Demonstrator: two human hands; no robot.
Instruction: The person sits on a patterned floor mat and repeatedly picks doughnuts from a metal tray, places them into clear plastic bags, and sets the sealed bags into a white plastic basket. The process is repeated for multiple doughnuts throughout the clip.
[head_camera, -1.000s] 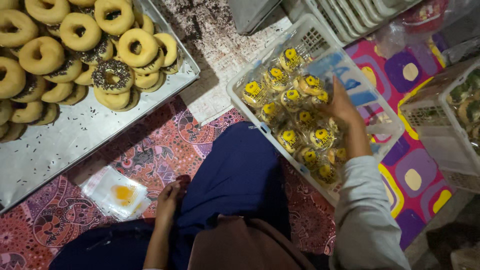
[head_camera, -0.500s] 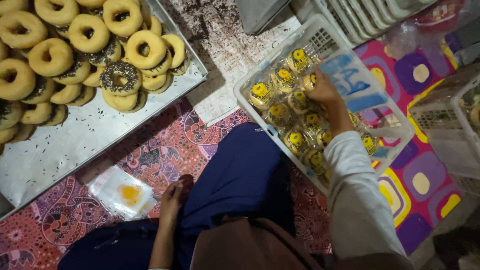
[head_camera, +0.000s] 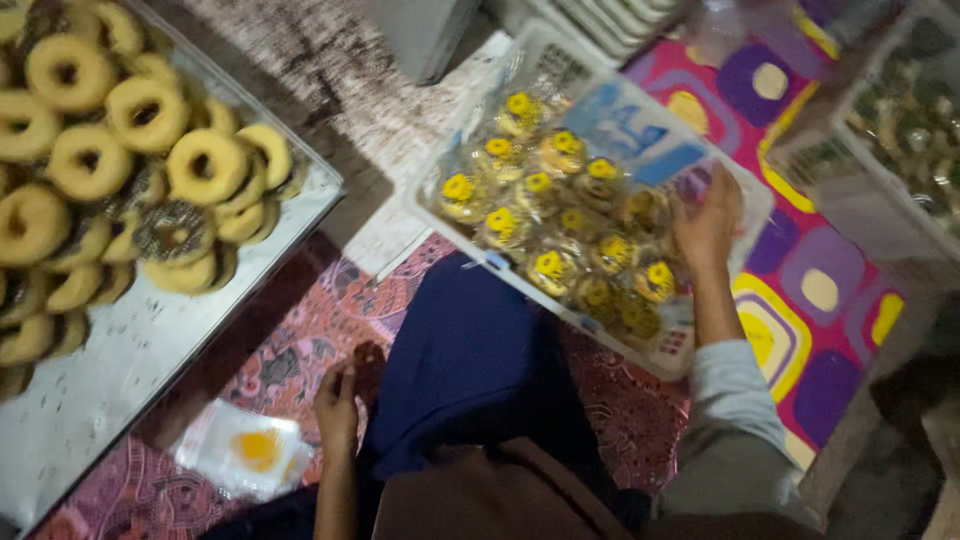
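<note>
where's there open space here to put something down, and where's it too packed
Bare metal shows on the tray's near end, below the doughnuts. Patterned mat lies open between the left hand and the flat plastic packet. The white basket by the right hand is packed with wrapped pastries.

You are wearing a pale grey long sleeve (head_camera: 735, 420) on your right arm, its cuff ending just short of the wrist. Your left forearm is showing bare, with no sleeve. Dark blue cloth (head_camera: 470, 370) is covering your lap, and brown fabric (head_camera: 480, 500) is lying nearer the camera.
</note>
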